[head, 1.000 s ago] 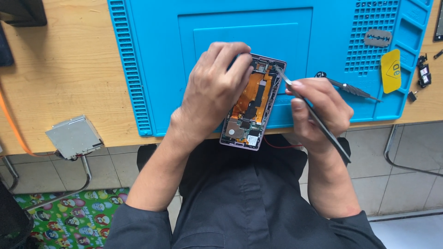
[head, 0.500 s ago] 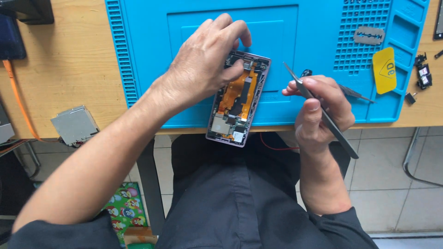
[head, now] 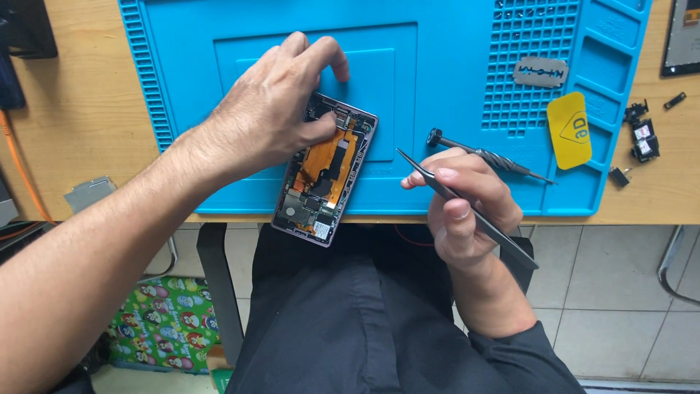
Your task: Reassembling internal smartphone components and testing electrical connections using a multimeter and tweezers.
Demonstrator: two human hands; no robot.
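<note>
Head view, the only one I have: opened phone (head: pixel 324 169) lies tilted at the near edge of the blue mat (head: pixel 452 44), lower end hanging just past the bench edge. My left hand (head: pixel 273 117) is draped over its upper part, fingers curled, thumb pressing by the orange flex; it pins the phone rather than grips it. My right hand (head: pixel 467 204) is closed around black tweezers (head: pixel 467 208), tips pointing toward the phone but apart from it. Can't tell if the tips hold anything.

Screwdriver (head: pixel 485 155) lies on the mat just behind the right hand. Razor blade (head: pixel 540 72) and yellow pick (head: pixel 570 129) sit toward the mat's far right corner; small black parts (head: pixel 642 135) are on bare wood beyond the right edge.

My read for working well here: keep the thumb pressure steady, bring the tweezers in low and shallow, stay off the flex, and watch the overhang so the phone doesn't tip.
</note>
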